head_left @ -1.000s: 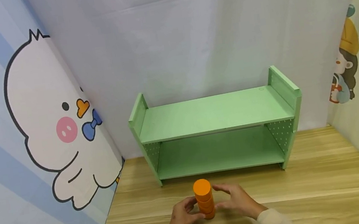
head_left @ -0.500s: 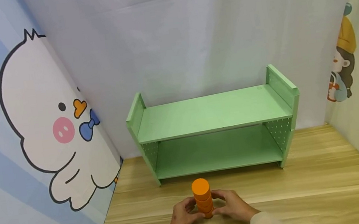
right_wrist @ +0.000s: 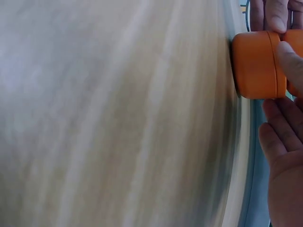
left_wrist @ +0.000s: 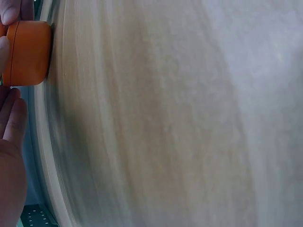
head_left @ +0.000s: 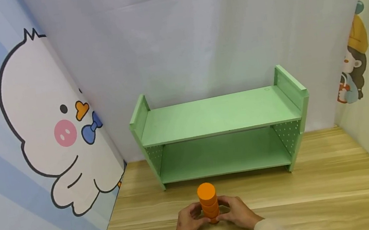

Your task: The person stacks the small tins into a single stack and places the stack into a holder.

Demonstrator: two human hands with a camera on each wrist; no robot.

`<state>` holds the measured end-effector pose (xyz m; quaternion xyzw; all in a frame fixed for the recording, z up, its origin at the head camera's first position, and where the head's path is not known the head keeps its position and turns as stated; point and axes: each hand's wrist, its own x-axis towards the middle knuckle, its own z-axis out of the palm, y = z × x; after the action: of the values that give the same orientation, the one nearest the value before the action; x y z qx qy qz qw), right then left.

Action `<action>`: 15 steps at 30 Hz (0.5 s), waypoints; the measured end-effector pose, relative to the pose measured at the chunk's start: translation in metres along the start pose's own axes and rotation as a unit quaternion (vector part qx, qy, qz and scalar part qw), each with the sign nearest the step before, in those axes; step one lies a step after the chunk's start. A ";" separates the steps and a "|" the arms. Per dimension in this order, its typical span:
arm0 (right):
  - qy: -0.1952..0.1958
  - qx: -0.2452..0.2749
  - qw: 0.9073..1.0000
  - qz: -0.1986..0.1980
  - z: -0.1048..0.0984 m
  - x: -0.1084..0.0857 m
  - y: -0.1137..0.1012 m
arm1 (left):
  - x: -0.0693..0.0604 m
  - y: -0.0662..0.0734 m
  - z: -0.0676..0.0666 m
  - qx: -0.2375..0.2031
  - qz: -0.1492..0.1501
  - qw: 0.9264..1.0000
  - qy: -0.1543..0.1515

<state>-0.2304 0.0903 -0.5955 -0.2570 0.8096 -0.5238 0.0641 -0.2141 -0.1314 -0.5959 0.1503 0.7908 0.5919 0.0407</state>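
A stack of orange round lidded jars (head_left: pixel 208 202) stands upright on the wooden table, in front of the green shelf. My left hand (head_left: pixel 188 222) holds the stack from the left, its thumb at the near side and its fingers partly hidden behind. From the right, my right hand (head_left: pixel 238 213) holds it the same way, thumb near the lower part. The bottom jar (left_wrist: pixel 31 53) shows in the left wrist view, with a seam around it and its base on the table. In the right wrist view a thumb lies on the same bottom jar (right_wrist: pixel 255 65), near its seam.
Behind the stack stands a green two-tier shelf (head_left: pixel 219 116) with perforated side panels. The wooden table (head_left: pixel 333 181) reaches back to a pale curtain (head_left: pixel 195 39). Printed cloths with a cartoon duck (head_left: pixel 44 110) and a cartoon figure (head_left: pixel 352 61) hang at the sides.
My right hand has moved left from just beside the jar stack and now grips it. The left hand stays nearly in place, and the stack has not moved on the table.
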 end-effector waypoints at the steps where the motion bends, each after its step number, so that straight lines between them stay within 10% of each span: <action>1: 0.002 -0.001 1.000 -0.002 0.000 0.000 0.000 | 0.000 0.000 0.000 0.002 -0.001 1.000 0.001; 15: 0.001 0.015 1.000 0.006 -0.002 0.000 -0.003 | 0.001 0.003 0.003 -0.026 -0.006 0.999 0.019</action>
<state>-0.2298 0.0909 -0.5924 -0.2504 0.8034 -0.5357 0.0702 -0.2133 -0.1277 -0.5938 0.1331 0.7767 0.6147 0.0328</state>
